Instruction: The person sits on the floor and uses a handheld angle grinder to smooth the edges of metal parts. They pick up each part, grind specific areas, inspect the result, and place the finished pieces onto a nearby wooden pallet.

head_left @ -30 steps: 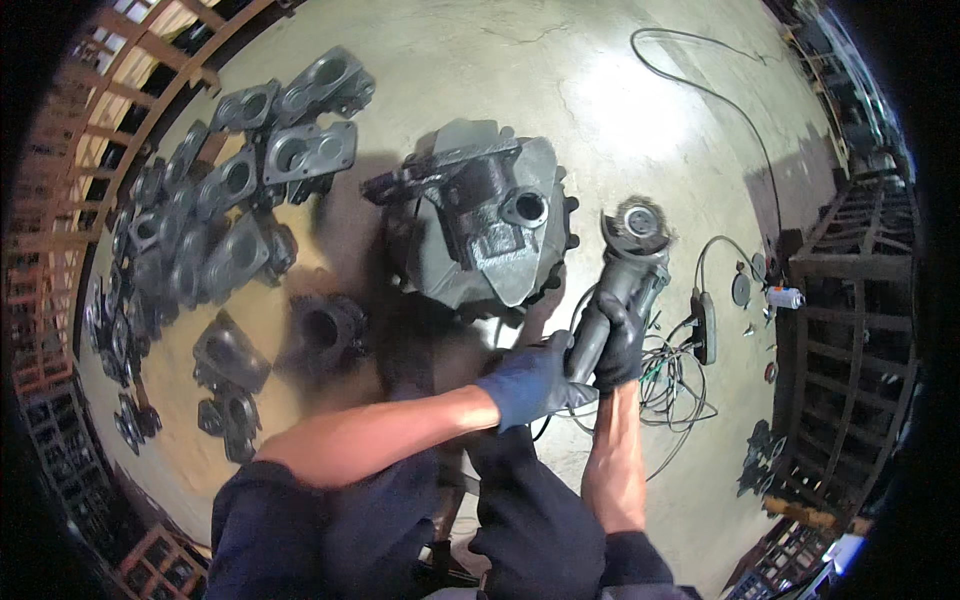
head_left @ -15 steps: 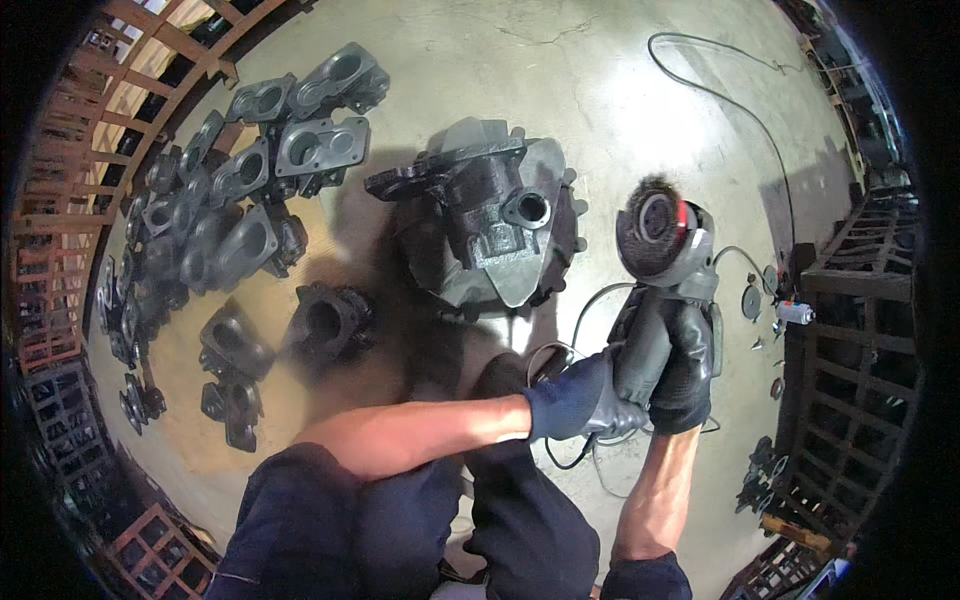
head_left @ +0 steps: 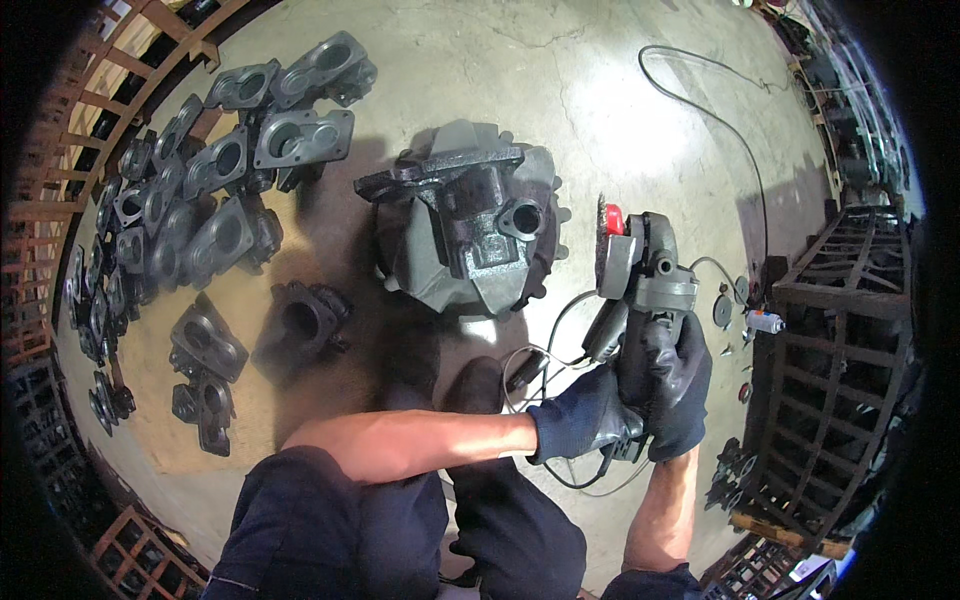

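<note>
My gloved right hand is wrapped round the body of a dark angle grinder. At the rear end of the same tool, next to its cord, my gloved left hand is closed on it. The grinder points away from me, carrying a dark bristled wheel with a red part, seen nearly edge-on. To the left of the wheel, apart from it, a large dark metal casting with a round flanged port lies on the floor.
Many similar castings cover the floor at left, some on a tan sheet. A cable curves across the far right. Discs and a small can lie near a slatted metal crate.
The grinder has turned, so its wheel now shows edge-on instead of face-on, and the bristles look sharper. Its head sits slightly nearer me. Both hands stay on it; the whole view has shifted slightly.
</note>
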Action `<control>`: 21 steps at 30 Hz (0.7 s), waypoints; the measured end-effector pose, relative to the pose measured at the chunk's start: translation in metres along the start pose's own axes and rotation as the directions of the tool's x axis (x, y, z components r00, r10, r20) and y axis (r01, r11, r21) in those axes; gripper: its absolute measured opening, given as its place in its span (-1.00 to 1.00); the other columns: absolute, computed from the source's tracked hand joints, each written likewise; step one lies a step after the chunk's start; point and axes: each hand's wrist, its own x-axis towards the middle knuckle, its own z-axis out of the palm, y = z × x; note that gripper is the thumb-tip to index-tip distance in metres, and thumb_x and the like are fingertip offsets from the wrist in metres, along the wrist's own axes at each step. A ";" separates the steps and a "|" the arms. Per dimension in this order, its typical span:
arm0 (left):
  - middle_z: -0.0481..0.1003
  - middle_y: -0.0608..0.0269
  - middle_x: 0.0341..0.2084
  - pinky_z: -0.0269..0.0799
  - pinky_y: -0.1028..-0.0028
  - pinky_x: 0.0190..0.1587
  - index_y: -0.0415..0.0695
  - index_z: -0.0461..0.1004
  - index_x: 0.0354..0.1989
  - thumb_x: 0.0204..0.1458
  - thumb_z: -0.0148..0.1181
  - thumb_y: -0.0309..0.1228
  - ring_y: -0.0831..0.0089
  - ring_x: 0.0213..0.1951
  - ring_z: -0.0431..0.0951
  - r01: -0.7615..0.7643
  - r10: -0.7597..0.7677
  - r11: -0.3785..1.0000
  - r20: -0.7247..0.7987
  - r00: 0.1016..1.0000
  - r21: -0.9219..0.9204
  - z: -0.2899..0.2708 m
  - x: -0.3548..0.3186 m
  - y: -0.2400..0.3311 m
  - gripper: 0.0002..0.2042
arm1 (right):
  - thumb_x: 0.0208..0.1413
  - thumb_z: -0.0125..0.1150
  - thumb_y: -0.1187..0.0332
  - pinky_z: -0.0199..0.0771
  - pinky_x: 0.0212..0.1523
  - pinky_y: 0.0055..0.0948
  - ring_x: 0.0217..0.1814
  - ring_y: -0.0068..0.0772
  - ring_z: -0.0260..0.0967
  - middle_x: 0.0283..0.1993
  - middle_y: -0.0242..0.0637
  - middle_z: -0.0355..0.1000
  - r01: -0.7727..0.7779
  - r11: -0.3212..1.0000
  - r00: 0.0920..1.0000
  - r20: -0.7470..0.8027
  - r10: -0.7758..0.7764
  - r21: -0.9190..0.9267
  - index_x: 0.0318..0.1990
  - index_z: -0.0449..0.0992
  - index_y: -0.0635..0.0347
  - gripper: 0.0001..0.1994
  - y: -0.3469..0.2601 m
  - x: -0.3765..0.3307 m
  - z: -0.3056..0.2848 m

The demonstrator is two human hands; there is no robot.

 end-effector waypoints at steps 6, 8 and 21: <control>0.43 0.20 0.08 0.41 0.32 0.22 -0.15 0.27 0.20 0.22 0.03 -0.50 0.37 0.09 0.46 0.034 -0.017 0.941 0.053 0.998 -0.338 -0.001 0.002 0.000 -0.63 | 0.09 0.21 -0.15 0.48 -0.27 -0.36 -0.30 -0.41 0.45 -0.30 -0.18 0.51 0.011 0.999 0.999 0.051 -0.014 0.041 -0.04 0.43 0.32 -0.38 -0.017 -0.001 0.006; 0.43 0.19 0.09 0.39 0.32 0.24 -0.16 0.28 0.20 0.19 0.08 -0.51 0.36 0.10 0.46 0.016 -0.009 0.993 0.057 0.998 -0.120 -0.004 0.001 0.014 -0.61 | 0.07 0.24 -0.08 0.48 -0.28 -0.36 -0.32 -0.42 0.45 -0.31 -0.19 0.50 -0.064 0.996 0.998 0.016 0.063 0.065 -0.06 0.43 0.32 -0.43 -0.010 -0.001 0.007; 0.50 0.29 -0.04 0.49 0.39 0.00 -0.22 0.38 0.11 0.02 0.32 -0.48 0.45 -0.09 0.52 0.002 0.039 0.970 0.161 0.986 -0.245 -0.023 0.002 0.037 -0.55 | -0.11 0.40 0.19 0.54 -0.14 -0.34 -0.20 -0.38 0.52 -0.20 -0.19 0.55 -0.241 0.955 0.918 0.361 0.167 0.171 -0.03 0.45 0.32 -0.49 -0.026 0.023 -0.006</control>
